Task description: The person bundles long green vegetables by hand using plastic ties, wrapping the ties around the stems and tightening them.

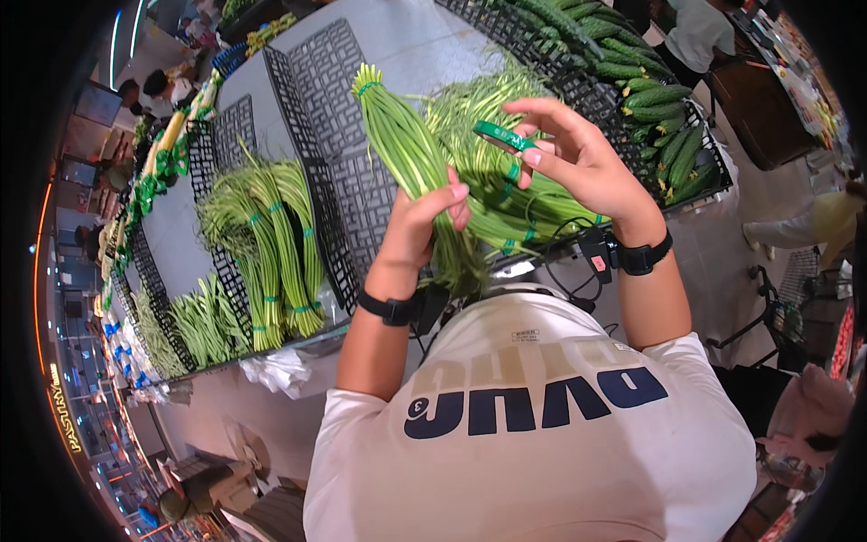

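My left hand is closed round a bunch of garlic scapes, long green stems with pale cut ends pointing up and away. A green band circles the bunch near those ends, and its thin tips hang below my hand. To the right, my right hand holds a narrow roll of green tape between thumb and fingers, a little apart from the bunch. Beneath and behind both hands lies a pile of banded scapes, partly hidden by my right hand.
Black lattice dividers split the sloping display stand. More banded stems and green beans lie left; cucumbers fill the right-hand section. A cable runs near my right wrist. A shopping cart and other people are at right.
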### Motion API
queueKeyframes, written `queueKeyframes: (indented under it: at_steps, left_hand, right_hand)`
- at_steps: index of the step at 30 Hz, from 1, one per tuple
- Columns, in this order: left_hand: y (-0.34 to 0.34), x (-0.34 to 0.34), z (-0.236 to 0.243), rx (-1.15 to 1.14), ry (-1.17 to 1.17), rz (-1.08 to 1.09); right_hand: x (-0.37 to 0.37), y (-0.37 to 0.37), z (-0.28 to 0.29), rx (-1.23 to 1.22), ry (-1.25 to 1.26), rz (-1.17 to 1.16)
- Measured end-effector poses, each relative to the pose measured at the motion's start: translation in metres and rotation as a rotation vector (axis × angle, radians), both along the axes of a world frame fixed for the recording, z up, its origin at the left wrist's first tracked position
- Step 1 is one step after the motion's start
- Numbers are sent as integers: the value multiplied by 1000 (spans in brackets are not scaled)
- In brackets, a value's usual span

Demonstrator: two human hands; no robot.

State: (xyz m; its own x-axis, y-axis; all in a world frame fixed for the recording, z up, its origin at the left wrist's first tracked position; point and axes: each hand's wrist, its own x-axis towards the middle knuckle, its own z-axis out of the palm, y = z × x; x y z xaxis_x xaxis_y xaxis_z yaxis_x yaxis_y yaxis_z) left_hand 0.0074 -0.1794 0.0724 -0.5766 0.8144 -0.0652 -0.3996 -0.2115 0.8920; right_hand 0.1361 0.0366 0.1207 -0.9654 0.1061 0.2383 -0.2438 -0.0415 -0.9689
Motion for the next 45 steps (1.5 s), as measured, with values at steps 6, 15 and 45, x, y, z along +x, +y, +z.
queueKeyframes:
  at_steps: [6,15,45]
  left_hand:
    - [-15,-8,-21,1,-133,-6]
    - [-23,-14,-45,34,-502,97]
    - [16,26,-40,-195,-175,267]
  right_hand:
    - [-16,-40,-29,14,-59,70]
    - [-25,-85,-54,172,-86,-116]
    - [11,-35,-36,1100,440,-156]
